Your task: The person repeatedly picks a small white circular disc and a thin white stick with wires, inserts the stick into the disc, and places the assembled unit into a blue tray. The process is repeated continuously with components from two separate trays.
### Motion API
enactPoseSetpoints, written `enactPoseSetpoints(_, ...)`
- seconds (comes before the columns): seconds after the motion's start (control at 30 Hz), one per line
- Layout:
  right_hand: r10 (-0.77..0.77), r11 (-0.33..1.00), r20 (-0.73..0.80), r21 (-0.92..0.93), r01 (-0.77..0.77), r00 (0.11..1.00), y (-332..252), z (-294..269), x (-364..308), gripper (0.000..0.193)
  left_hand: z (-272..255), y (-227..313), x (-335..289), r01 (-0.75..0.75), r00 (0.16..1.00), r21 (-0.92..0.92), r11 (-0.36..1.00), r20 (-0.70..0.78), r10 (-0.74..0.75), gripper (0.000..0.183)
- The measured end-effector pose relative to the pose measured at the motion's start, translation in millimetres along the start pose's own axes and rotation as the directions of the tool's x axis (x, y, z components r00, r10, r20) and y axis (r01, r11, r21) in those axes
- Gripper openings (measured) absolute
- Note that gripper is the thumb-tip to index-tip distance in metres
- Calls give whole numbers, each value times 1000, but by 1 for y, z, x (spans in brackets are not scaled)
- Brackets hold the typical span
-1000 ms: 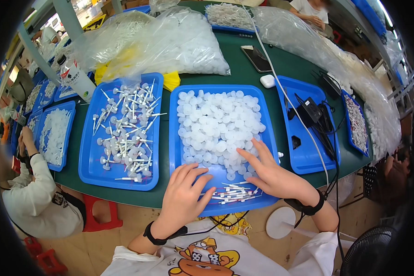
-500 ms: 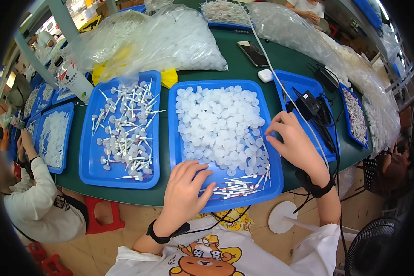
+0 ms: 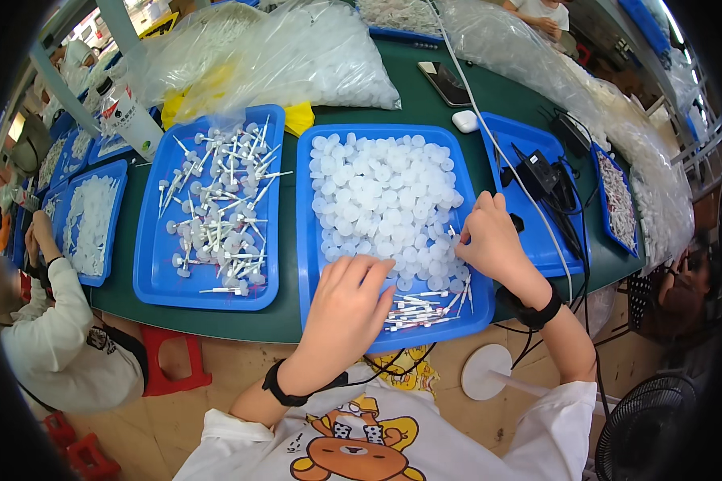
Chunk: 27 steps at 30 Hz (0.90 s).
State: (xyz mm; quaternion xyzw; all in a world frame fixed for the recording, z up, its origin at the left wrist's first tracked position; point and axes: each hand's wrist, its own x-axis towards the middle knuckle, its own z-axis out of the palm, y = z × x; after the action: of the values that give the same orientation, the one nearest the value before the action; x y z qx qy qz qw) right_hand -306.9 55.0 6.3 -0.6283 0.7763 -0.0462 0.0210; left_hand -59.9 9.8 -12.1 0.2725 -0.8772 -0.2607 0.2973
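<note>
A blue tray in front of me holds a heap of translucent white plastic discs. In its near right corner lie several thin white sticks. My left hand is over the tray's near left part, fingertips at the edge of the disc heap, thumb and forefinger apart. At the tray's right edge, my right hand has thumb and fingers pinched together on a thin white stick, whose pale end shows above the discs. The fingers hide most of that stick.
Left of it, another blue tray holds sticks fitted with discs. A blue tray with a black adapter and cables stands right. Beyond are a phone, a white case and plastic bags. A co-worker sits at left.
My left hand has moved right and slightly away from me, toward the discs. My right hand has lowered a little and closed its fingertips on a stick. The view has shifted slightly.
</note>
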Motion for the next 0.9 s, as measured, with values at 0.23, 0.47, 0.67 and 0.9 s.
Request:
enactPoseSetpoints(0.23,140,980,-86,154,-126,986,-2,-16,-13,15,19,-3,12,-9,998,116,993,58,3,26)
enactPoseSetpoints(0.47,296,905,-150,359,-227,943,-19,-50,-55,15,19,-4,9,-59,996,202,978,79,44,22)
enactPoseSetpoints(0.67,430,685,-140,694,-221,892,-57,-52,-96,17,0,4,4,-63,995,-16,998,81,64,26)
enactPoseSetpoints(0.9,130,731,-345,666,145,929,-87,-23,-119,40,-32,4,-32,288,930,-895,340,177,-323,30)
